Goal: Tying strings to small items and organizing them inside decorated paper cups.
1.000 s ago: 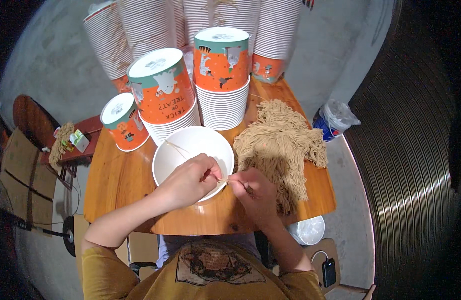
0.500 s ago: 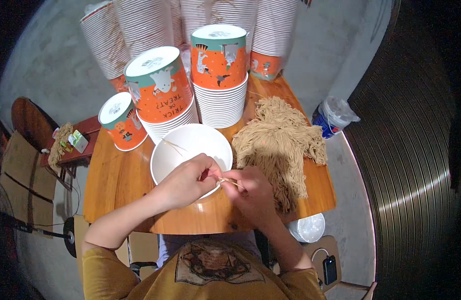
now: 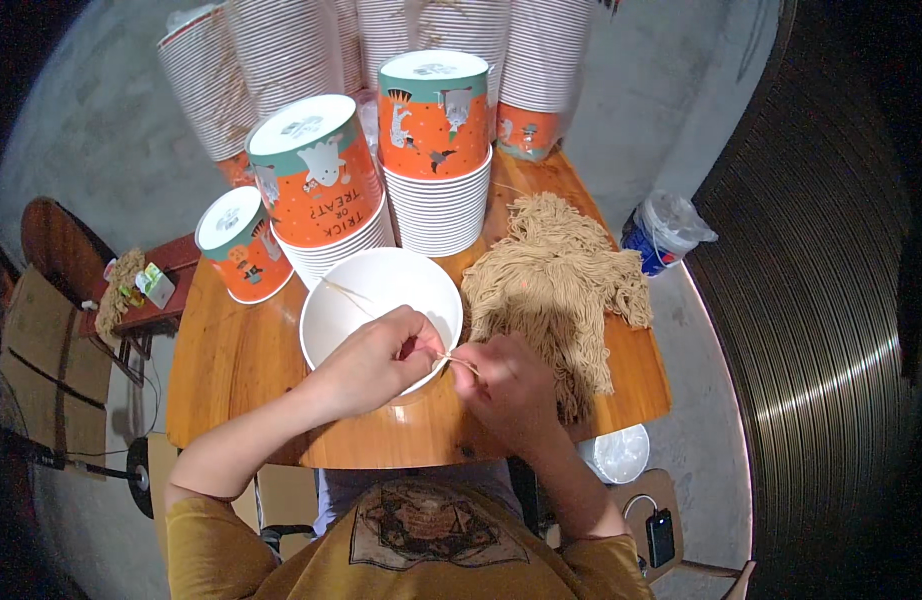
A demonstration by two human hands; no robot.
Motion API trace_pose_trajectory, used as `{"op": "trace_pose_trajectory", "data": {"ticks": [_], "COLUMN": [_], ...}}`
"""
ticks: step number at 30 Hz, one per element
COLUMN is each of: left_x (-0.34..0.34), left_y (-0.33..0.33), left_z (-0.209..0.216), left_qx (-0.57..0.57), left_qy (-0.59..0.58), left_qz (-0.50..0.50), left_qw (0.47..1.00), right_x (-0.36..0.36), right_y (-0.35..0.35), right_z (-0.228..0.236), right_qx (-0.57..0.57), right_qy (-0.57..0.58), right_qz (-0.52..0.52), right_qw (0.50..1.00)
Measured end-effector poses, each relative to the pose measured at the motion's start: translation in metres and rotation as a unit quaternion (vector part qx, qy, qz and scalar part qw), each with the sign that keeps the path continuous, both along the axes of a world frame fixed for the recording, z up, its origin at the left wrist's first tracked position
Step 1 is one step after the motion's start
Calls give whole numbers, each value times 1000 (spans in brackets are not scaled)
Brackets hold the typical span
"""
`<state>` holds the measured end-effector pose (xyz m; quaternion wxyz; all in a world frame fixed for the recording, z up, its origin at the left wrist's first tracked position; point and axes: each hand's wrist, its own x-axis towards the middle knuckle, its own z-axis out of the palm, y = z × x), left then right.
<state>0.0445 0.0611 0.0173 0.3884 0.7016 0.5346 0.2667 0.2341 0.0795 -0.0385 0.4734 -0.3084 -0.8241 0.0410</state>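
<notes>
My left hand [image 3: 386,362] and my right hand [image 3: 509,385] meet over the near right rim of a white round paper bucket [image 3: 421,285], its mouth facing up. Both hands pinch a thin tan string [image 3: 462,363], which crosses between the fingertips. Whether it passes through the bucket's wall is hidden by my fingers. Another bit of tan string [image 3: 343,290] shows inside the bucket near its far left wall. Right of the bucket, a thick heap of tan strings [image 3: 551,285] spreads over the wooden table [image 3: 251,370].
Upside-down orange and green printed buckets stand in stacks [image 3: 436,150] beyond the white one, with a single short bucket [image 3: 246,245] at the left. Tall wrapped stacks [image 3: 281,55] line the back. A blue pail [image 3: 661,240] stands off the table's right side.
My right hand has shifted slightly right and turned, drawing the string straighter between the fingertips. My left hand stays nearly where it was.
</notes>
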Motion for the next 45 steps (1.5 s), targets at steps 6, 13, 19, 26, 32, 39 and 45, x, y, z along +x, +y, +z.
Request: {"op": "trace_pose_trajectory", "data": {"ticks": [6, 13, 19, 26, 32, 39, 45], "left_x": [1, 1, 2, 3, 1, -3, -7], "left_y": [0, 1, 1, 0, 0, -2, -21], "left_z": [0, 1, 2, 4, -5, -3, 17], "left_qx": [16, 14, 9, 9, 88, 234, 86], "left_qy": [-1, -2, -6, -7, 6, 121, 104], "left_qz": [-2, -2, 4, 5, -16, -17, -4], "left_qw": [1000, 1000, 1000, 1000, 996, 965, 991], "right_x": [2, 6, 9, 3, 0, 4, 26], "right_y": [1, 0, 0, -1, 5, -2, 1], "right_z": [-7, -12, -12, 5, -10, -13, 21], "right_qx": [-25, -6, -49, -98, 65, -49, -107], "right_qy": [41, 50, 36, -71, 38, 15, -41], "right_qz": [33, 45, 32, -3, 24, 72, 31], "right_qw": [998, 998, 998, 993, 997, 996, 993]}}
